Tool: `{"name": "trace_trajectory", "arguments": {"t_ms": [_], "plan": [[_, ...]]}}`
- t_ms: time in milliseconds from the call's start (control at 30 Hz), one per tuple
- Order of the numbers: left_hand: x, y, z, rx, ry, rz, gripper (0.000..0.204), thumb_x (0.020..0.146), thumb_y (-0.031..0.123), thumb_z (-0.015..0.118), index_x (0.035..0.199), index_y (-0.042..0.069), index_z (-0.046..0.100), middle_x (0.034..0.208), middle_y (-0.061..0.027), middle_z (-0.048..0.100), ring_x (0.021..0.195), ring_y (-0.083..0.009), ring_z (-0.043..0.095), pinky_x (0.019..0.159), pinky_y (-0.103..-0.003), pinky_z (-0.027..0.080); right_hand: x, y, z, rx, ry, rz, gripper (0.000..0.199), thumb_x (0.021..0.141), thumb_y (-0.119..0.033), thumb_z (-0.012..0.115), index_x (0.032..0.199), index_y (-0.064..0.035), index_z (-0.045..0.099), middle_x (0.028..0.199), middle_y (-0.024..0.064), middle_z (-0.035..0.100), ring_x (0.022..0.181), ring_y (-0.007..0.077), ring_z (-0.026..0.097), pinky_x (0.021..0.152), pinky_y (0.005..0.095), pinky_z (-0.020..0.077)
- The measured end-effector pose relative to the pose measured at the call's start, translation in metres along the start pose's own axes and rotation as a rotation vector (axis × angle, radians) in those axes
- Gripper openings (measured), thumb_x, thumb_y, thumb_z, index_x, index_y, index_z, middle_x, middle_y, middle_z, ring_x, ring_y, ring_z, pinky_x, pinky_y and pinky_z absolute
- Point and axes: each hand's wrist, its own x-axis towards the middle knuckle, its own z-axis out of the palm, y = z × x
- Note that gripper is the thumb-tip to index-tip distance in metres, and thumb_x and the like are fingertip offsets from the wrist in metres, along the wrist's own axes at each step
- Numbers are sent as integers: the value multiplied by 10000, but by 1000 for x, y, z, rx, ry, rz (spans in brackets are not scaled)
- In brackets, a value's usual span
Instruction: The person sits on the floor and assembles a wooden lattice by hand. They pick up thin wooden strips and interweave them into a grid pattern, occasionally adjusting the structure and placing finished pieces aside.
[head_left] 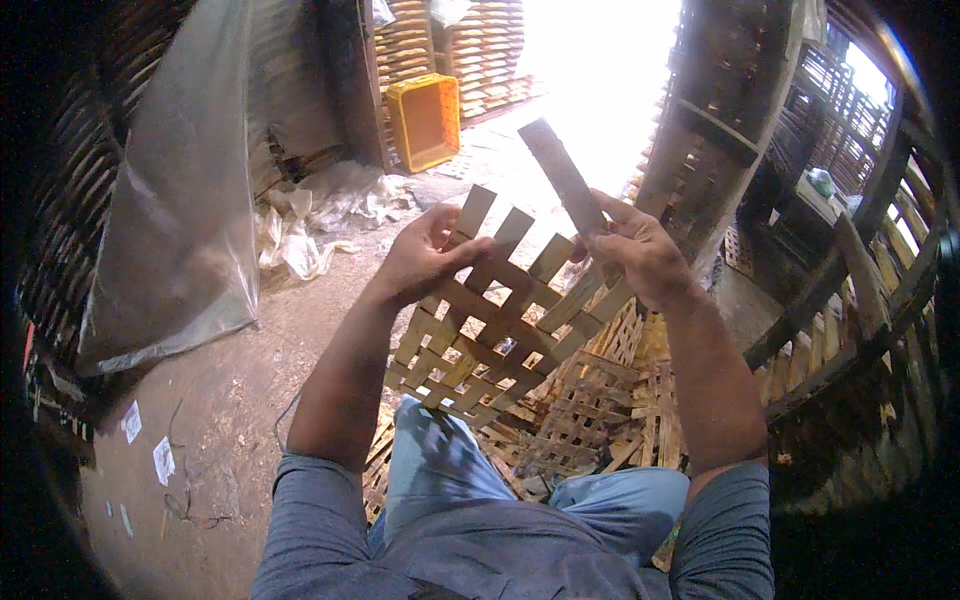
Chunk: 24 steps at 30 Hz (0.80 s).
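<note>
The woven panel (510, 325) hung at the middle of the frame, above the person's legs (440, 450), held up by both hands well apart from each other. The left hand (430, 255) was closed on its upper left edge, thumb lying over the near face and fingers curled behind, a grip that seemed meant to steady the sheet and turn it toward the wearer. The right hand (640, 250), at the upper right corner, pinched a long strip (562, 175) between thumb and fingers, so that it slanted up and leftward, clear of the weave; whether its lower end was laced into the panel could not be told, as the hand hid it. The tilt probably let light from the bright opening (600, 60) at the top of the frame fall through the gaps. The panel itself looked stiff and flat, made of tan and brown slats crossing over and under, with square holes between them. Three loose slat ends jutted from the top edge, while the weave drew tighter toward the lower left. Similar lattice pieces (585, 415) lay heaped below it, right of centre.
</note>
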Motion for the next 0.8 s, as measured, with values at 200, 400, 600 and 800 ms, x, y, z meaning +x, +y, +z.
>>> {"name": "trace_trajectory", "arguments": {"t_ms": [200,400,600,800], "plan": [[4,9,20,-55,99,19,335,825,259,806,980,18,632,824,-24,662,742,-91,617,647,-256,502,7,-3,0,-46,-69,9,553,910,-58,538,1446,4,415,1122,49,641,926,87,571,849,255,458],[7,0,21,-165,144,88,263,829,215,798,926,17,655,795,-37,662,703,-91,623,611,-241,517,11,-3,0,-80,-143,47,545,905,-48,533,1438,1,432,1162,46,634,923,82,563,819,236,453],[7,-6,19,-95,163,2,241,835,198,790,945,16,677,828,-40,680,733,-87,630,626,-239,523,14,-4,6,-104,-181,-15,569,885,-56,548,1442,-18,437,1082,34,659,841,106,574,724,229,461],[0,3,22,-166,173,47,236,839,192,784,972,23,689,827,-36,684,728,-82,628,620,-243,519,16,-18,-1,-217,-289,127,611,832,-16,529,1436,-1,439,1042,39,656,823,123,601,704,250,483]]}}
